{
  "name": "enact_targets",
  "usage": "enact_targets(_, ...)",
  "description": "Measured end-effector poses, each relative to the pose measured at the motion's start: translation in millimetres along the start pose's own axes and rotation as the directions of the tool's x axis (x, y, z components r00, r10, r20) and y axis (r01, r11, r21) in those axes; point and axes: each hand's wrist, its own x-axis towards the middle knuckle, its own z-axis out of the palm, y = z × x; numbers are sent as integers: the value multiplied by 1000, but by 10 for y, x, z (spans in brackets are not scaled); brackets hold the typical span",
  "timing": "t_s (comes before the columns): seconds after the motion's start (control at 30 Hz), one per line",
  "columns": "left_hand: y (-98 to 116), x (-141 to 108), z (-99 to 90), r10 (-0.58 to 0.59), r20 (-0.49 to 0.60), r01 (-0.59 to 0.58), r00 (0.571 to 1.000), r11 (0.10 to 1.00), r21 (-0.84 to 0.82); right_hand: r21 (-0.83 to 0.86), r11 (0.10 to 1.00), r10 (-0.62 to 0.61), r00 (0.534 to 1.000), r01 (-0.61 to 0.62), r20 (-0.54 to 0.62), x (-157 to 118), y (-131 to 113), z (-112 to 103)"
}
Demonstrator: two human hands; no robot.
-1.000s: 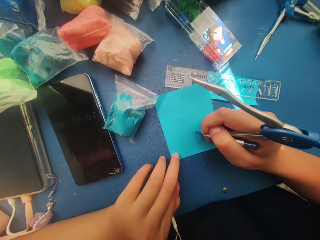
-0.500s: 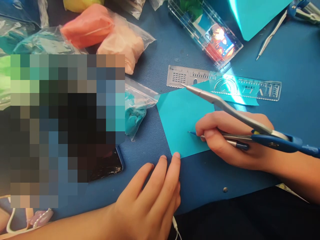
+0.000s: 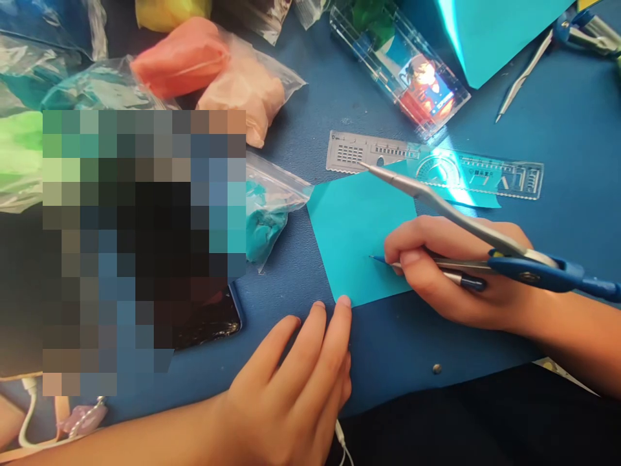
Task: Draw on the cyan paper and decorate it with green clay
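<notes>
A sheet of turquoise paper (image 3: 354, 226) lies on the blue tabletop. My right hand (image 3: 460, 272) is closed around the pencil leg of a drawing compass (image 3: 528, 275), whose blue tip touches the paper or sits just above it. The compass's silver needle leg swings out spread wide to the upper left, over the sheet. My left hand (image 3: 295, 388) lies open and flat, a fingertip at the paper's lower edge. Behind the sheet, a clear ruler (image 3: 371, 154) lies partly over a turquoise strip.
Bags of coloured clay crowd the upper left, among them coral clay (image 3: 182, 58) and teal clay (image 3: 266, 226). Further back are a clear plastic case (image 3: 402, 71), a larger turquoise sheet (image 3: 504, 39) and a second compass (image 3: 524, 77). A dark phone (image 3: 213, 323) lies left, beside a blurred-out area.
The compass tip and my right hand have shifted slightly rightward over the paper. My left hand keeps its place at the edge. The whole view has moved a little.
</notes>
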Motion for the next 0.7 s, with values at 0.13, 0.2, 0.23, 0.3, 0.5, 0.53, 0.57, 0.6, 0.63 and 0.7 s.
enact_targets(0.13,9,-5,22,-3,-1,3,1000,1000,5,-5,1000,-10,1000,10,9,-6,9,1)
enact_targets(0.2,11,-3,37,-12,1,12,1000,1000,3,-11,1000,-1,1000,1,-8,-5,10,-6)
enact_targets(0.23,10,0,43,-16,-2,16,1000,1000,4,-12,1000,-1,1000,0,-9,-1,7,-14)
enact_targets(0.3,7,7,49,-15,-20,15,1000,1000,6,-17,1000,-7,1000,7,4,12,-2,-35)
enact_targets(0.5,6,4,22,-4,-7,4,1000,1000,4,-17,1000,11,1000,-10,18,17,-21,-37)
enact_targets(0.53,8,1,18,-2,-8,2,1000,1000,4,-12,1000,5,1000,-5,-5,7,-16,-23)
enact_targets(0.57,9,-2,17,-5,-7,5,1000,1000,4,-15,1000,5,1000,-5,-21,-4,-11,-10)
enact_targets(0.6,10,-4,18,-7,-7,7,1000,1000,4,-22,1000,11,1000,-12,-24,-13,-6,0)
enact_targets(0.63,11,-5,21,-5,-8,5,1000,1000,6,-28,999,15,999,-16,-30,-19,-2,4)
enact_targets(0.7,10,-4,29,-4,-21,4,1000,1000,13,-33,999,9,999,-10,-43,-17,-2,-5)
